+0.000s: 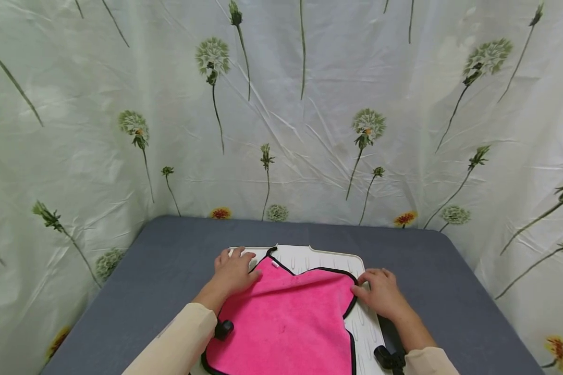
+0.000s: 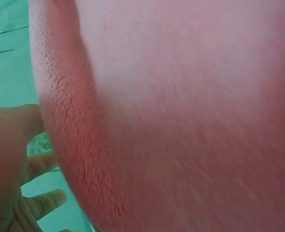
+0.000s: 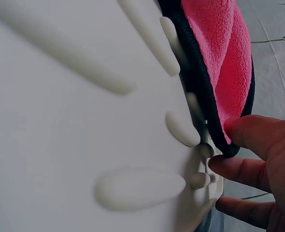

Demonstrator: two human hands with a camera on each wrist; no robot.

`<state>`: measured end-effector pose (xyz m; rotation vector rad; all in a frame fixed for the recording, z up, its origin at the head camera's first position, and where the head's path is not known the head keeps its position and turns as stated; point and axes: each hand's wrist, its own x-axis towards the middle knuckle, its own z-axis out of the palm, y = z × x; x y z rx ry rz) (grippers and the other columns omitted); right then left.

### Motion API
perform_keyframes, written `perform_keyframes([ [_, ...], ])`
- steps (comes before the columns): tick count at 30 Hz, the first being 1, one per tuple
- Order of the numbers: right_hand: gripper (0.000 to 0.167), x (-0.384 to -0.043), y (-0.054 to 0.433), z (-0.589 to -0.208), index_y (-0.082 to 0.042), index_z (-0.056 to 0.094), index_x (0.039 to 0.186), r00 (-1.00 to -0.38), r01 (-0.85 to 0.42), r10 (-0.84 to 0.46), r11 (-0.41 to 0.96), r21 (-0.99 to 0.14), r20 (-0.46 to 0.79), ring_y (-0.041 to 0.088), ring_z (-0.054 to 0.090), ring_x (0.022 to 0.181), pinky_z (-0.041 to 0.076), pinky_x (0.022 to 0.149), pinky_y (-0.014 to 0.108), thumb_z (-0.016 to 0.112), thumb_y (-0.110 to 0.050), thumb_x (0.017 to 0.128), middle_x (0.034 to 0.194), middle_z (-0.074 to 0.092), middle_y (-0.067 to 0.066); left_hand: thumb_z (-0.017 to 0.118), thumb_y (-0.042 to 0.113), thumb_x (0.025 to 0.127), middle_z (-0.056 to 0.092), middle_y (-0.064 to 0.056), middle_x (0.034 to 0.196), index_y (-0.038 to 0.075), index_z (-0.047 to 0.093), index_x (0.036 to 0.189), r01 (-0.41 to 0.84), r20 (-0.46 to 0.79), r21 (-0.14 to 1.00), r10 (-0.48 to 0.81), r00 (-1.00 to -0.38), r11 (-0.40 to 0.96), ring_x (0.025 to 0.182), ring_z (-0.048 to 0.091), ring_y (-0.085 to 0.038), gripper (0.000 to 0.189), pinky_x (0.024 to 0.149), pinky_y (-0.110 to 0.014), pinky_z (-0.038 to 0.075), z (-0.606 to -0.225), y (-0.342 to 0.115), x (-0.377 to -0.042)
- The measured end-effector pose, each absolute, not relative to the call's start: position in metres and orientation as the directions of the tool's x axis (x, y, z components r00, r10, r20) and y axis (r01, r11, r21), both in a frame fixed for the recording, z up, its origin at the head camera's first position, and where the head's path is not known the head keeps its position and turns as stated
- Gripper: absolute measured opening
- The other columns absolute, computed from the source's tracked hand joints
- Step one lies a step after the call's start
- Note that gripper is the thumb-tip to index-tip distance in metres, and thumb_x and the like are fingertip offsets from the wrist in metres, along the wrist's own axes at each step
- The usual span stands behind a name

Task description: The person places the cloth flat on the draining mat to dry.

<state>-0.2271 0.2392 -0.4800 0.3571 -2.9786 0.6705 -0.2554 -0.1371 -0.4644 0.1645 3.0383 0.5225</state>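
A pink plush cloth (image 1: 286, 317) with black edging lies over a white ridged board (image 1: 293, 258), its upper part raised in a fold. At the cloth's upper left is my left hand (image 1: 232, 273), fingers spread over the board's far-left corner and thumb against the cloth. In the left wrist view the pink cloth (image 2: 181, 121) fills most of the picture and hides some fingertips of the left hand (image 2: 9, 159). My right hand (image 1: 380, 291) pinches the cloth's upper right corner between thumb and forefinger. The right wrist view shows that pinch on the black edging (image 3: 200, 72).
Under the board is a dark grey table (image 1: 178, 260). A pale curtain (image 1: 309, 156) with printed flowers hangs behind and at both sides. A black loop (image 1: 272, 251) and a small white tag (image 1: 275, 264) sit at the cloth's upper left tip.
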Motion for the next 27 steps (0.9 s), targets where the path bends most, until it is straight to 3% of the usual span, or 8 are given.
perform_keyframes([
  [8, 0.022, -0.222, 0.237, -0.480, -0.016, 0.064, 0.077, -0.979, -0.205, -0.180, 0.887, -0.414, 0.098, 0.040, 0.058, 0.126, 0.021, 0.117, 0.065, 0.079, -0.027, 0.087, 0.117, 0.069, 0.021, 0.065, 0.038, 0.096, 0.047, -0.021, 0.153, 0.014, 0.068, 0.129, 0.097, -0.060, 0.325, 0.122, -0.991, 0.941, 0.142, 0.034, -0.051, 0.041, 0.112, -0.070, 0.030, -0.471, -0.125, -0.265],
  [19, 0.025, -0.220, 0.236, -0.483, -0.017, 0.061, 0.071, -0.971, -0.232, -0.181, 0.874, -0.427, 0.156, 0.043, 0.056, 0.130, 0.019, 0.118, 0.068, 0.083, -0.021, 0.081, 0.118, 0.069, 0.025, 0.070, 0.030, 0.093, 0.056, -0.018, 0.141, 0.014, 0.069, 0.094, 0.068, 0.008, 0.428, 0.072, -0.997, 0.901, 0.138, 0.037, -0.048, 0.016, 0.110, -0.067, 0.030, -0.475, -0.117, -0.270],
  [27, 0.028, -0.223, 0.241, -0.486, -0.018, 0.057, 0.067, -0.946, -0.304, -0.221, 0.857, -0.416, 0.235, 0.045, 0.057, 0.129, 0.019, 0.116, 0.069, 0.081, -0.013, 0.080, 0.112, 0.072, 0.024, 0.074, 0.026, 0.089, 0.057, -0.015, 0.140, 0.015, 0.065, 0.084, 0.008, -0.014, 0.517, 0.018, -1.000, 0.856, 0.140, 0.034, -0.047, 0.015, 0.110, -0.066, 0.028, -0.476, -0.118, -0.273],
])
